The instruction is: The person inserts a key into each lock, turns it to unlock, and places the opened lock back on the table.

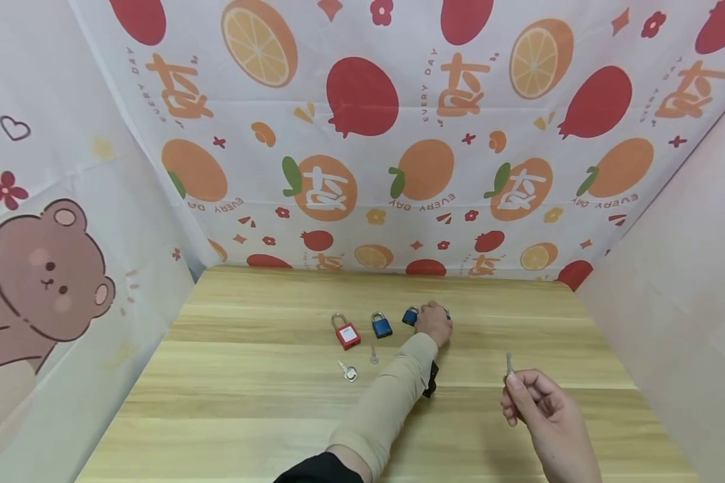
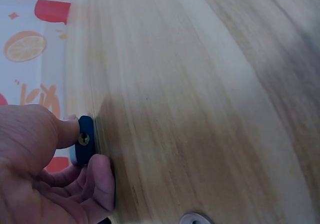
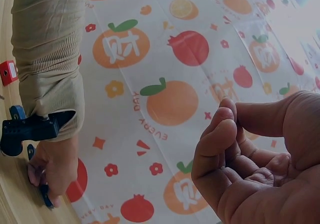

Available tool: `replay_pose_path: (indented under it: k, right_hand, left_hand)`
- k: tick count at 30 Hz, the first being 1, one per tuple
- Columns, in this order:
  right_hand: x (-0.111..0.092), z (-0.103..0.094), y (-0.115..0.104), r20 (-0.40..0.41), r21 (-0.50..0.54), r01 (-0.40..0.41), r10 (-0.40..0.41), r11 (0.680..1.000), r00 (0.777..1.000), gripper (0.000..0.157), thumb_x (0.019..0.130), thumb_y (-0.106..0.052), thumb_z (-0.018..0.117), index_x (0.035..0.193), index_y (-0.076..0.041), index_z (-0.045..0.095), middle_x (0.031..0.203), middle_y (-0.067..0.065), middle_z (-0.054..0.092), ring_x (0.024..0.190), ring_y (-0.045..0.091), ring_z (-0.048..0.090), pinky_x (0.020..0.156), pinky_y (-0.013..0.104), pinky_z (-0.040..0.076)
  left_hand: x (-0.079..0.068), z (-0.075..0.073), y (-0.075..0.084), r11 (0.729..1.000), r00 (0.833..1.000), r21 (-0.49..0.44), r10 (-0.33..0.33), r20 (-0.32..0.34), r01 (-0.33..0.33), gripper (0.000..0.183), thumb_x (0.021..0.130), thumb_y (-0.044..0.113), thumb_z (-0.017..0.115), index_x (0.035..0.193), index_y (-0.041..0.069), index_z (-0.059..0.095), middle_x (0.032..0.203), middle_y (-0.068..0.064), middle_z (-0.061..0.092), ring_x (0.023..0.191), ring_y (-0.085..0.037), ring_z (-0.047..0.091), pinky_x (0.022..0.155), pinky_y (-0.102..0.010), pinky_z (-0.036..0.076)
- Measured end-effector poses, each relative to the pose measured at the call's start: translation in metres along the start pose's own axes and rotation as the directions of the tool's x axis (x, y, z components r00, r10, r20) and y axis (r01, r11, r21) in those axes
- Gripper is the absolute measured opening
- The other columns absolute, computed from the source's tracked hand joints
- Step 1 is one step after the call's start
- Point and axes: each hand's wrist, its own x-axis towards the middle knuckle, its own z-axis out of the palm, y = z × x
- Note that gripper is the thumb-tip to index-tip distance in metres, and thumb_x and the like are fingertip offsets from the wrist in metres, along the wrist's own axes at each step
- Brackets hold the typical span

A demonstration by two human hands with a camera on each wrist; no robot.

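Note:
My left hand (image 1: pixel 435 323) is stretched across to the far side of the table and grips a blue padlock (image 2: pixel 86 146) between thumb and fingers. The padlock's keyhole shows in the left wrist view, while in the head view the hand covers most of it. Just left of that hand lies another blue padlock (image 1: pixel 410 316). My right hand (image 1: pixel 546 409) is raised at the right and pinches a small key (image 1: pixel 510 363) between thumb and forefinger, its blade pointing up and away. In the right wrist view the fingers hide this key.
Farther left on the table (image 1: pixel 248 382) lie a blue padlock (image 1: pixel 381 326) and a red padlock (image 1: pixel 347 335) with a white label. Nearer me are two loose keys, one small key (image 1: pixel 374 356) and one larger key (image 1: pixel 348 371). A fruit-printed sheet (image 1: pixel 362 168) rises behind the table.

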Motion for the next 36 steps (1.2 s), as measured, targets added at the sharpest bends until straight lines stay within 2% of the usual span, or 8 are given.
replay_pose_path:
  k: [5, 14, 24, 30, 36]
  right_hand:
    - [0.0, 0.001, 0.002, -0.005, 0.0, -0.017, 0.017, 1.0, 1.0, 0.027, 0.105, -0.022, 0.056, 0.102, 0.005, 0.059, 0.081, 0.001, 0.065, 0.071, 0.013, 0.062, 0.065, 0.027, 0.056]
    - [0.002, 0.004, 0.005, -0.026, -0.006, -0.039, 0.039, 0.999, 0.999, 0.029, 0.105, -0.024, 0.057, 0.102, 0.005, 0.059, 0.079, 0.002, 0.064, 0.07, 0.014, 0.062, 0.064, 0.028, 0.056]
    - [0.004, 0.004, 0.007, -0.013, 0.001, -0.013, 0.013, 1.0, 1.0, 0.029, 0.105, -0.023, 0.056, 0.101, 0.005, 0.058, 0.08, 0.001, 0.065, 0.07, 0.013, 0.062, 0.064, 0.027, 0.056]
    - [0.006, 0.006, 0.007, -0.006, 0.009, -0.03, 0.03, 1.0, 1.0, 0.029, 0.105, -0.024, 0.057, 0.102, 0.005, 0.059, 0.08, 0.001, 0.065, 0.07, 0.012, 0.062, 0.064, 0.027, 0.056]
    - [0.005, 0.007, 0.008, -0.011, 0.018, -0.043, 0.043, 0.999, 0.999, 0.03, 0.105, -0.026, 0.057, 0.104, 0.004, 0.059, 0.081, 0.0, 0.066, 0.071, 0.013, 0.062, 0.065, 0.027, 0.056]
  left_hand:
    - [0.0, 0.001, -0.001, 1.0, 1.0, 0.005, -0.03, 0.002, 0.03, 0.05, 0.099, 0.037, 0.065, 0.129, 0.0, 0.052, 0.116, -0.018, 0.063, 0.09, -0.028, 0.069, 0.075, -0.04, 0.06]
    - [-0.002, 0.005, 0.001, 0.998, 1.0, 0.06, 0.005, -0.025, -0.003, 0.044, 0.096, 0.038, 0.069, 0.122, 0.004, 0.055, 0.108, -0.014, 0.065, 0.09, -0.024, 0.067, 0.073, -0.039, 0.059]
    - [0.0, 0.007, -0.001, 0.997, 0.998, 0.044, 0.064, -0.021, -0.063, 0.049, 0.096, 0.036, 0.069, 0.13, 0.001, 0.06, 0.116, -0.014, 0.067, 0.094, -0.026, 0.069, 0.075, -0.04, 0.06]
    - [0.0, 0.009, -0.004, 0.998, 0.997, 0.011, 0.063, -0.051, -0.062, 0.046, 0.094, 0.034, 0.072, 0.125, 0.002, 0.057, 0.1, -0.011, 0.07, 0.08, -0.023, 0.069, 0.065, -0.037, 0.058]
    - [-0.001, 0.013, -0.006, 0.994, 0.991, 0.02, 0.111, -0.078, -0.11, 0.05, 0.092, 0.031, 0.076, 0.127, 0.004, 0.054, 0.088, -0.008, 0.071, 0.069, -0.02, 0.066, 0.058, -0.034, 0.053]
